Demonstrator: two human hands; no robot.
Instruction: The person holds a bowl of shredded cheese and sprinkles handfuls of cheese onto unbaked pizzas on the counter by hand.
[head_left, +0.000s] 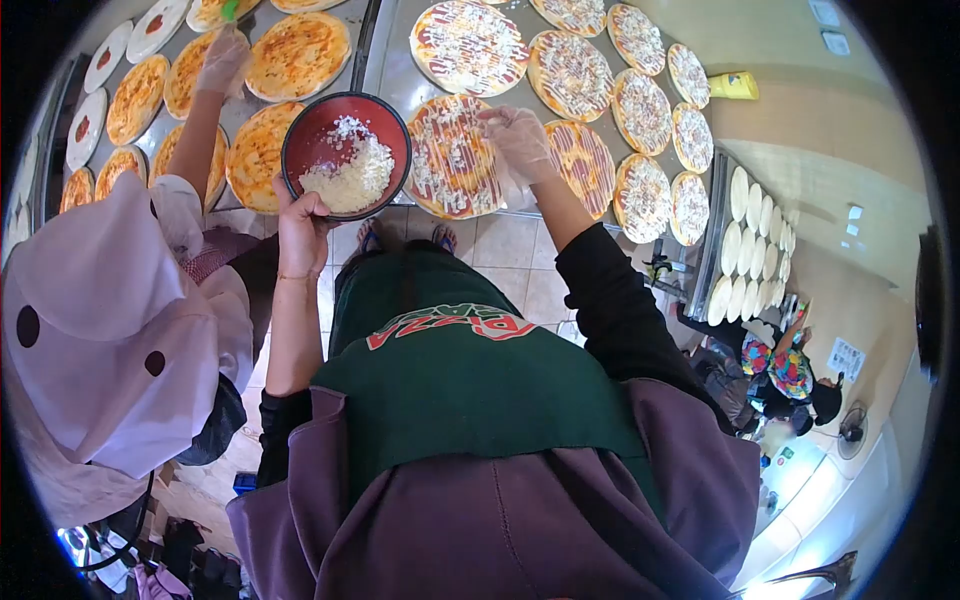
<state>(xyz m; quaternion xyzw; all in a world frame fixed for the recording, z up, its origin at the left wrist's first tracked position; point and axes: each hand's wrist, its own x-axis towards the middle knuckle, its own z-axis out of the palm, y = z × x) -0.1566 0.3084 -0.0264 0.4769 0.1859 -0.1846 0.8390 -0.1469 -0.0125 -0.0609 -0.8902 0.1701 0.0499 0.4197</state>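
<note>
My left hand [302, 225] is closed on the rim of a bowl [296, 150], dark outside and red inside. White grated cheese [355, 180] fills part of it. Over the right side of a pizza [450, 165] is my right hand [520, 145], in a clear plastic glove with its fingers drawn together; whatever they hold is hidden. That pizza has striped topping, with white shreds scattered on part of it. Right of my gloved hand lies another striped pizza [580, 168] with few shreds on it.
Several pizzas with white shreds [570, 75] cover the metal table. Left, a co-worker's gloved hand [225, 62] is over sauced pizzas [298, 55]. A yellow packet [733, 86] lies at the table's right edge. Beyond is a rack of pale dough rounds [745, 250]. People [790, 365] stand farther right.
</note>
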